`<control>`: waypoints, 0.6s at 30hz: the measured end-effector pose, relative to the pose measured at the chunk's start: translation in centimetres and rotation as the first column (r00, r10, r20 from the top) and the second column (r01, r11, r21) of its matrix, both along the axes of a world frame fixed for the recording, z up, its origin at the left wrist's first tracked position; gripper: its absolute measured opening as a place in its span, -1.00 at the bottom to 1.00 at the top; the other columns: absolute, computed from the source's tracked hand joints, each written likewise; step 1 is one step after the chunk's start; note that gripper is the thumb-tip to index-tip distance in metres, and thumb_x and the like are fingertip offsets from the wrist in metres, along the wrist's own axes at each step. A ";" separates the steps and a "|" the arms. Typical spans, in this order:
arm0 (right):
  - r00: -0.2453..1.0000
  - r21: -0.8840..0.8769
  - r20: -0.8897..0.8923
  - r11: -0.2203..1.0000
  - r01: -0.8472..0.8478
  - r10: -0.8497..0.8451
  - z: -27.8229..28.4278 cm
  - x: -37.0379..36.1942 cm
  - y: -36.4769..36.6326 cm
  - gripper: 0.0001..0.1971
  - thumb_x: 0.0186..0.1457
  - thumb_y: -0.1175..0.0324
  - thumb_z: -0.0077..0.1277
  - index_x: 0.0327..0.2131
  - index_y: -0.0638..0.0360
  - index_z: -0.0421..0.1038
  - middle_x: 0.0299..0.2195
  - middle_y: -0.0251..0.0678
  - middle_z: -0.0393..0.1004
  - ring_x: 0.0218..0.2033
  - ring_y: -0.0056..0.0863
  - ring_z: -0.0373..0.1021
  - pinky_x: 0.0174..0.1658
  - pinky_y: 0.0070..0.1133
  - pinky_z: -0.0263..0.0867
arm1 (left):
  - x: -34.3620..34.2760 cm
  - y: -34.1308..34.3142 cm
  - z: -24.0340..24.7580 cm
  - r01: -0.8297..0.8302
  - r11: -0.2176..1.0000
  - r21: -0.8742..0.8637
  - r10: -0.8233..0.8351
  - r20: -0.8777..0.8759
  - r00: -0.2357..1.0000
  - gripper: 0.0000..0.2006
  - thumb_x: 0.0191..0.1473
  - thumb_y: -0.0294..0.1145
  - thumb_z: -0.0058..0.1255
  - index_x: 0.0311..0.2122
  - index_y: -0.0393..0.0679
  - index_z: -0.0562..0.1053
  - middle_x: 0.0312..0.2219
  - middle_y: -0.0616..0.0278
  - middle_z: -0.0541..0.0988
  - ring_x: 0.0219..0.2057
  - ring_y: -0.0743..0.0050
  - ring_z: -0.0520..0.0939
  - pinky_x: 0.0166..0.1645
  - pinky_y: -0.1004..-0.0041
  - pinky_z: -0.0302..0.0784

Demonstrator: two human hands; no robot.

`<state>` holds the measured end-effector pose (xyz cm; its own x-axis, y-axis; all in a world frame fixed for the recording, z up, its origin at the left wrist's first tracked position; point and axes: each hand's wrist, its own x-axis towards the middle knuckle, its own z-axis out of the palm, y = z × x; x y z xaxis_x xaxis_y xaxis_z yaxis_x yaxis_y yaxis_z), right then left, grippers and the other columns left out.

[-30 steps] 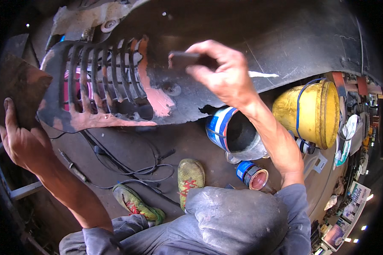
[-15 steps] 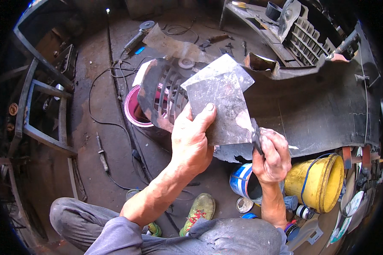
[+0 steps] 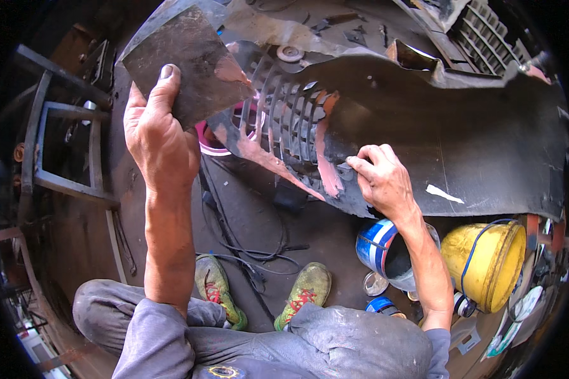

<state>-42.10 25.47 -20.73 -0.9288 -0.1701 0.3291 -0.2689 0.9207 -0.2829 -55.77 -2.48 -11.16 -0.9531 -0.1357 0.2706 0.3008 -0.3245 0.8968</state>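
Observation:
My left hand (image 3: 161,145) grips a flat dark mixing plate (image 3: 183,57), its thumb on top, with a smear of pink putty (image 3: 232,69) near one corner. A paler sheet edge shows behind the plate. A large black car bumper (image 3: 480,142) with a slatted grille lies ahead of me, streaked with pink filler along the grille's edges. My right hand (image 3: 385,180) is pinched at the bumper, beside a pink filler strip (image 3: 325,161). Its fingers mostly hide a dark putty spreader, seen more plainly in the earlier view.
A pink-rimmed bucket (image 3: 214,151) stands under the bumper's left end. Below its right part are a blue-and-white bucket (image 3: 367,245), a yellow bucket (image 3: 477,262) and small cans. Cables (image 3: 224,221) cross the floor near my shoes. A metal frame (image 3: 69,183) stands at left.
My left hand has carried the plate up and left, away from my right hand. My right hand has left the plate's edge and moved to the bumper, beside the filler strip.

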 end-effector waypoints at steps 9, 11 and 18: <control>0.951 0.265 0.172 0.918 -0.295 0.256 -1.2 -5.7 -1.2 -0.75 -0.12 0.46 0.12 -0.27 0.03 0.56 -0.28 -0.30 0.38 -0.20 -0.30 0.34 -0.18 -0.41 0.33 | 0.3 -0.4 -1.9 0.005 0.997 -0.081 -0.002 0.034 0.999 -0.72 0.15 -0.55 0.11 -0.01 -0.26 0.56 -0.05 -0.04 0.56 -0.06 0.24 0.62 0.06 0.40 0.56; 0.940 0.302 0.191 0.894 -0.332 0.284 -1.4 -6.3 -1.5 -0.79 -0.09 0.42 0.11 -0.29 0.06 0.56 -0.28 -0.29 0.37 -0.20 -0.31 0.33 -0.18 -0.42 0.31 | -0.1 -0.1 -2.3 -0.008 0.989 -0.149 0.001 -0.048 0.999 -0.79 0.20 -0.48 0.07 -0.07 -0.24 0.55 -0.16 0.14 0.60 -0.17 0.42 0.60 -0.02 0.46 0.52; 0.916 0.353 0.230 0.850 -0.392 0.327 -2.0 -6.8 -2.4 -0.79 -0.07 0.35 0.08 -0.32 0.13 0.60 -0.28 -0.28 0.37 -0.17 -0.35 0.31 -0.16 -0.46 0.27 | -0.2 0.3 -2.9 0.001 0.990 -0.144 -0.018 -0.121 0.992 -0.80 0.24 -0.40 0.04 -0.09 -0.25 0.54 -0.26 0.30 0.65 -0.28 0.61 0.58 -0.12 0.52 0.48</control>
<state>-48.92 23.11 -22.74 -0.8108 -0.5848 0.0247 -0.5848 0.8111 0.0062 -55.94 -2.21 -14.11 -0.9129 -0.0782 0.4005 0.4080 -0.1986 0.8911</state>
